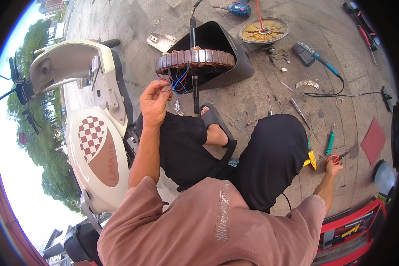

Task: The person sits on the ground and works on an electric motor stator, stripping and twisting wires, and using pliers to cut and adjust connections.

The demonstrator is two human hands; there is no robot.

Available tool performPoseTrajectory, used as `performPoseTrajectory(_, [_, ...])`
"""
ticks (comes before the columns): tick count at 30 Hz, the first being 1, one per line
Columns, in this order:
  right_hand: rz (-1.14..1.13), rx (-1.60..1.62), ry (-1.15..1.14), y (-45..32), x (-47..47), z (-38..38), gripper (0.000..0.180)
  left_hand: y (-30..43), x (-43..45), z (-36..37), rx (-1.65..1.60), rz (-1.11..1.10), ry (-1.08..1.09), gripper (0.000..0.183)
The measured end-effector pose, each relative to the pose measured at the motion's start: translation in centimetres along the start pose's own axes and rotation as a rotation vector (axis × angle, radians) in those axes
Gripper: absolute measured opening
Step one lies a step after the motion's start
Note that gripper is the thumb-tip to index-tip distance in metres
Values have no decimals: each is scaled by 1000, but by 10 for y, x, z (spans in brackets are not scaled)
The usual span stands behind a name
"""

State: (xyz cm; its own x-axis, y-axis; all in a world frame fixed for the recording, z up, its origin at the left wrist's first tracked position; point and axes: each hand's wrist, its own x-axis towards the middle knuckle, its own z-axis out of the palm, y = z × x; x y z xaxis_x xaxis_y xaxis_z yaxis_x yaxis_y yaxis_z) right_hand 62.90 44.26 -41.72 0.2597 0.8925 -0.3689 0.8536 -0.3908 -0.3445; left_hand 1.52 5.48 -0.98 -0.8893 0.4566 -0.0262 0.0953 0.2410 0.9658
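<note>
A motor stator (195,58) with a copper-wound ring rests on a black plastic bin (241,66), its shaft (195,94) running through the middle. Blue, red and black wires (180,81) hang from the ring's near side. At the left of these wires, my left hand (158,99) pinches a thin wire end between thumb and fingers. Far to the right, my right hand (334,169) grips the red handles of a pair of scissors (334,159) low over the paving. The blades point away to the right. A green-handled tool (330,143) and a yellow-headed hammer (312,161) lie close by.
A cream electric scooter (96,146) stands at left. On the paving lie a soldering iron (326,65) with its stand, a motor cover (264,30), a blue power drill (237,9), a screwdriver (299,113) and red sandpaper (373,141). A red tool rack (349,221) stands at lower right.
</note>
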Motion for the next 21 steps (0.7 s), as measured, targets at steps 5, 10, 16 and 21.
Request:
performPoseTrajectory(5, [31,361,-47,-26,-32,-45,80,1,2,-5,-143,-73,-20,16])
performPoseTrajectory(10, [-391,537,-143,-149,-136,-175,58,1,11,-6,-173,-170,-88,14])
performPoseTrajectory(16, [-975,641,-502,-330,-361,-267,58,3,25,-11,-356,-259,-210,16])
performPoseTrajectory(21, [-1324,264,-704,-421,-486,-204,46,6,38,-19,-459,-346,-341,19])
